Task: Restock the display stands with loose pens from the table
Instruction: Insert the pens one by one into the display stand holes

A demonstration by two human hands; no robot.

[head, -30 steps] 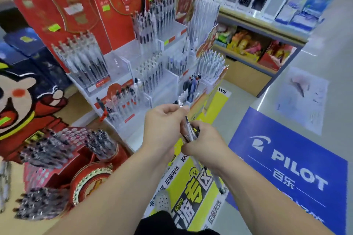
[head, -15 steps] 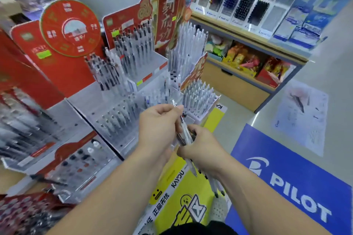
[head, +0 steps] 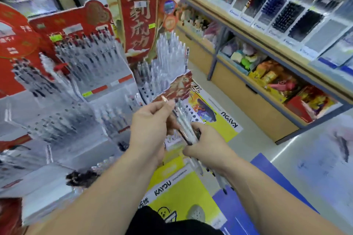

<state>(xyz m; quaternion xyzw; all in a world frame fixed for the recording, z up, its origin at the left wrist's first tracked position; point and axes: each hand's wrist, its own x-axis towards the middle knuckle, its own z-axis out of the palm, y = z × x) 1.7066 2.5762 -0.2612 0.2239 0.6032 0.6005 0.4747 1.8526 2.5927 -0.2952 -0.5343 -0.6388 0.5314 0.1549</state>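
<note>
Pens (head: 186,129) held at centre frame before stocked display stands (head: 91,74) at 10 o'clock.
Right hand (head: 206,145) grips the bundle, ends trailing toward 5 o'clock; left hand (head: 150,124) pinches a single pen (head: 164,99) near its upper end. Shelves (head: 267,30) of boxed pens stand at 2 o'clock.

Held pens (head: 183,125) mostly hidden, perhaps five
</note>
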